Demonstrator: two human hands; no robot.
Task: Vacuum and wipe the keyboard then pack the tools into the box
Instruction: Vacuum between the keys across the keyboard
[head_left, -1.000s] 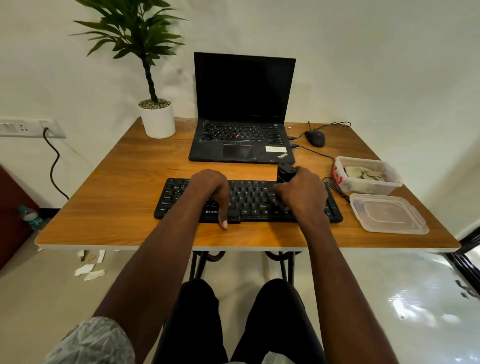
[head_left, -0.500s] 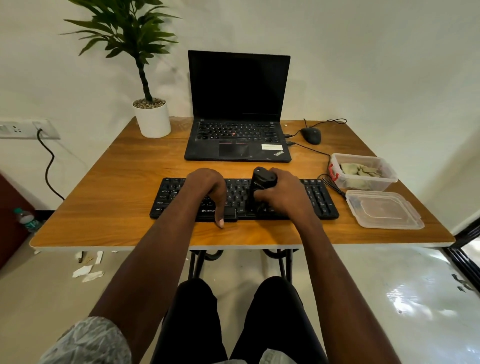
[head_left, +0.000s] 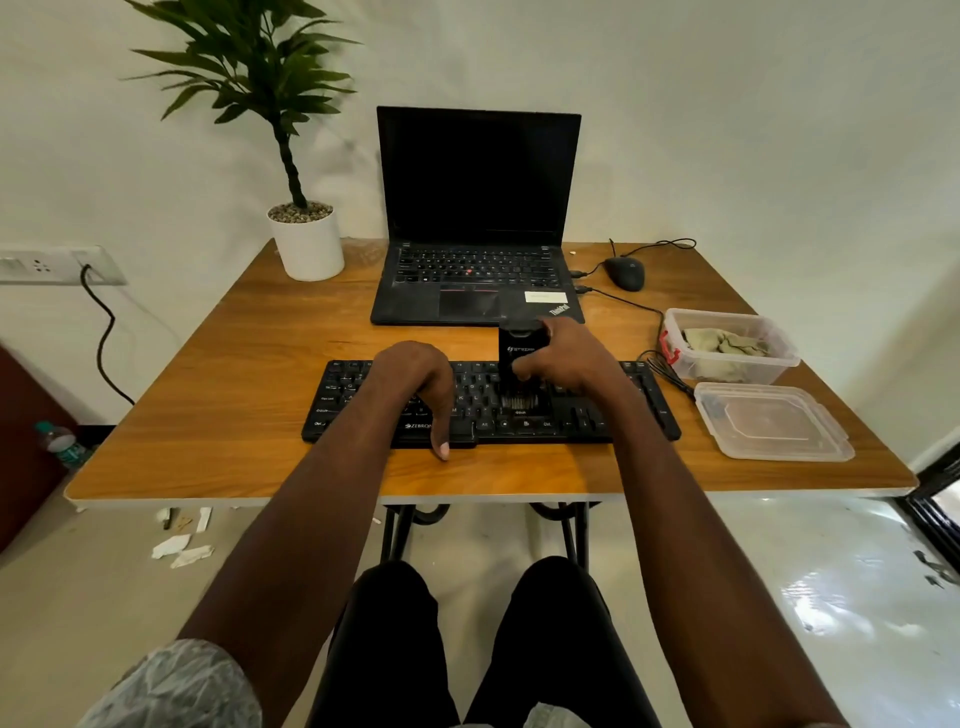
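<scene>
1. Wooden table (head_left: 218, 415) carried black "ZEBRON…" keyboard (head_left: 363, 410), ThinkPad laptop (head_left: 475, 270) behind.
2. Right hand (head_left: 569, 358) gripped black "STRIFF" mini vacuum (head_left: 519, 348), brush on keys.
3. Left hand (head_left: 415, 384) lay loosely curled on keyboard, empty.
4. Clear plastic box (head_left: 727, 345) stood right.

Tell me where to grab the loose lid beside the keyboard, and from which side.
Take the lid by its near long rim, coming from above on the table's front edge side. It lies flat and apart from the box, so only its thin raised lip offers a pinch.
</scene>
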